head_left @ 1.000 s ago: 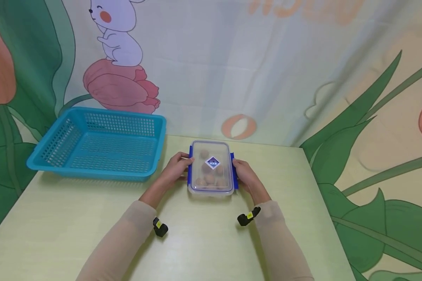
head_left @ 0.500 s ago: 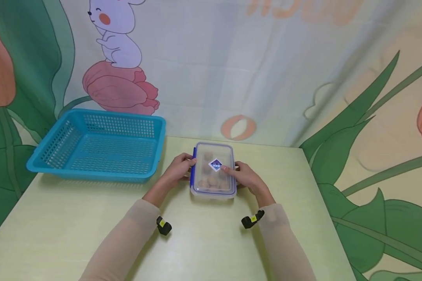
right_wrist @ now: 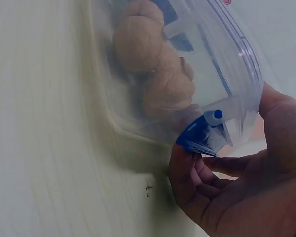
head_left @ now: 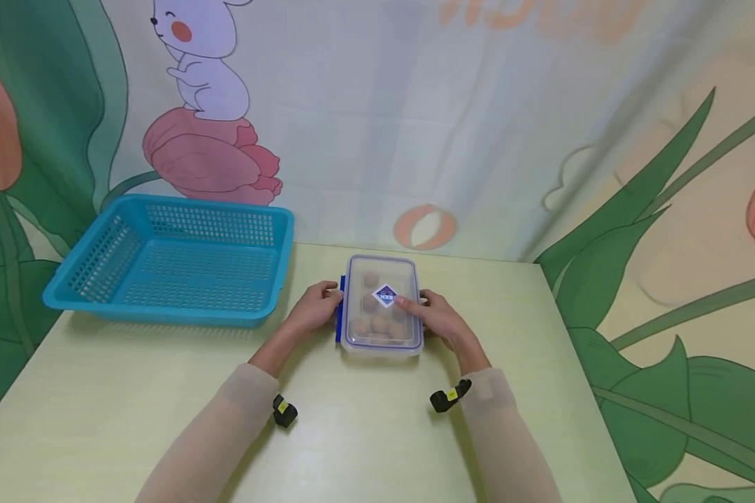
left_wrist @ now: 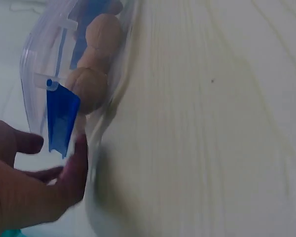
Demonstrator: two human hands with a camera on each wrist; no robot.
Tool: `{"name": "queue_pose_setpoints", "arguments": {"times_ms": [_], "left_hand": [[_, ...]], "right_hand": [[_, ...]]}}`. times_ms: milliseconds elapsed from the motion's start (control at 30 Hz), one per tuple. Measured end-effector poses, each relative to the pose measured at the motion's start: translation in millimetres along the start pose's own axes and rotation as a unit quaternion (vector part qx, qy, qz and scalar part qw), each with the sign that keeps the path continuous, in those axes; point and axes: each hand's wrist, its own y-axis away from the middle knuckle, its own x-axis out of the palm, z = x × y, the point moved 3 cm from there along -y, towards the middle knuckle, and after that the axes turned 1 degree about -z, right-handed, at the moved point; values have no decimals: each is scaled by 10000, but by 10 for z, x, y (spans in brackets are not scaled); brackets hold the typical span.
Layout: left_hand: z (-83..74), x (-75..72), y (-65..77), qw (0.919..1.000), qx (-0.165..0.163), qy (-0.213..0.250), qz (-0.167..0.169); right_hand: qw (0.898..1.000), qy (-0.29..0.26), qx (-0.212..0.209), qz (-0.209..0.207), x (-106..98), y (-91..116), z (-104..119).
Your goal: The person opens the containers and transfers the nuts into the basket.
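Observation:
A clear plastic food container (head_left: 380, 269) with a blue-lined lid and a white and blue label sits on the table between both hands. Inside lie several round, light-brown things (right_wrist: 143, 42) with seams, walnut-like. My left hand (head_left: 313, 307) is at its left side, thumb and fingers curled around the blue latch (left_wrist: 61, 116), which stands out from the wall. On the other side my right hand (head_left: 443, 318) grips the container, thumb on the lid and fingers curled under the right latch (right_wrist: 204, 136), which hangs angled outward in the right wrist view.
A turquoise perforated basket (head_left: 163, 318) stands at the back left of the pale wooden table (head_left: 365, 433). Behind the table hangs a printed curtain (head_left: 352, 126) with a rabbit and flowers. Small black cameras (head_left: 284, 411) are worn on both wrists.
My right thumb has moved from the right latch onto the lid, and that latch has dropped from view overhead. The left latch now sticks out sideways, with the left thumb off the lid edge.

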Motion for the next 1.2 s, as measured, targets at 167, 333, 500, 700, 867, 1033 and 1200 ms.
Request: {"name": "queue_pose_setpoints", "arguments": {"times_ms": [167,333,500,700,867,1033,1200], "left_hand": [[-153,-23,59,9910,641,-954,-684],[-254,17,153,9939,631,-813,-395],[-302,38,215,9972,372,-650,-89],[-292,-2,214,9974,266,-662,-107],[-272,-84,174,9964,259,-778,-228],[-256,-141,163,9956,218,-863,-304],[-274,-167,177,9932,419,-988,-459]], "right_hand": [[9977,447,-195,-470,-7,39,-16],[9894,590,-741,-1105,-64,126,40],[9909,-55,-874,-1023,-83,250,154],[9913,-388,-784,-980,-30,258,189],[9893,-576,-855,-1036,59,202,224],[9882,-559,-858,-1140,133,152,218],[9858,-477,-911,-1329,158,157,232]]}}
